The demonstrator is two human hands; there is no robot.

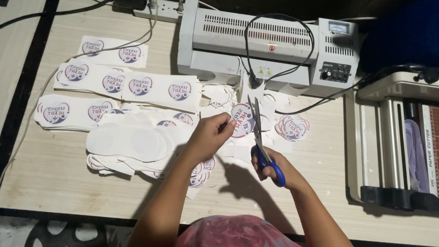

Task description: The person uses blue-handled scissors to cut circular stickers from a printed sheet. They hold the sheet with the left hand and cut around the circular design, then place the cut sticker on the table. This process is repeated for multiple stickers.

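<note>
Near the table's [48, 183] front edge, our right hand [270, 164] grips blue-handled scissors [262, 141]. Our left hand [211, 134] pinches a round sticker [242, 120].

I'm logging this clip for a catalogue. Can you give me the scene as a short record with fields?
Setting: wooden table
Left hand: holds a round printed sticker
Right hand: holds blue-handled scissors, blades up at the sticker
Left of hands: sticker sheets
Behind: white laminator
Right: paper cutter
</note>
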